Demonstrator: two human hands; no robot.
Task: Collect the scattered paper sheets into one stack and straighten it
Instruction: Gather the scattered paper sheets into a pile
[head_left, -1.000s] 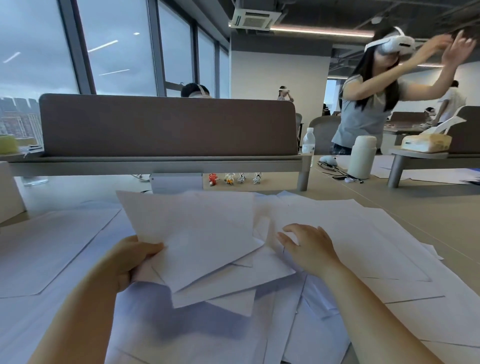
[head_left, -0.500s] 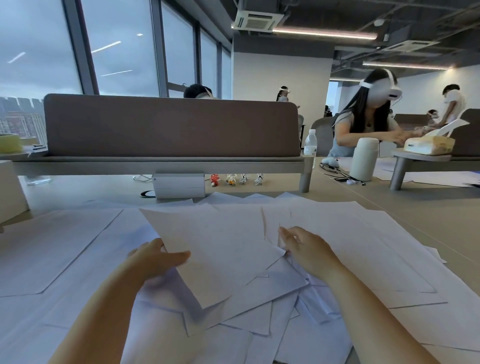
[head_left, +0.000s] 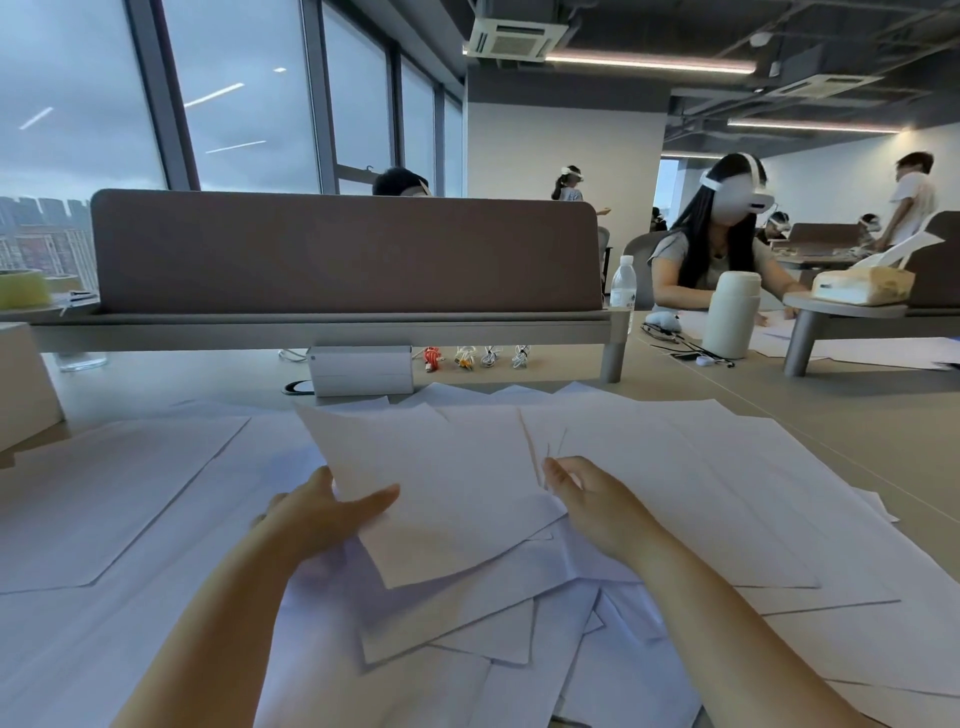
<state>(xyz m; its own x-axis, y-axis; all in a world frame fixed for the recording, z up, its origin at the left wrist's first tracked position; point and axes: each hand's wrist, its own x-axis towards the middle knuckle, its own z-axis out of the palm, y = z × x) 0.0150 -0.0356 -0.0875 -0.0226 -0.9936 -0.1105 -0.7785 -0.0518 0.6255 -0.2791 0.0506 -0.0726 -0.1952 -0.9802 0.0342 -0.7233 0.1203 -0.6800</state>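
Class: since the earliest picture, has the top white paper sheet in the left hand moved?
Yes. The top white paper sheet slid right, toward the desk divider's leg.

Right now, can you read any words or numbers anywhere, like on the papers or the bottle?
No text here can be read.
Paper sheets: they look blank from this view.
Water bottle: it has a label, but it is too small and blurred to read.
Tissue box: any print is too blurred to read.
White box on the desk: no readable marking.
White flask: plain, no writing seen.
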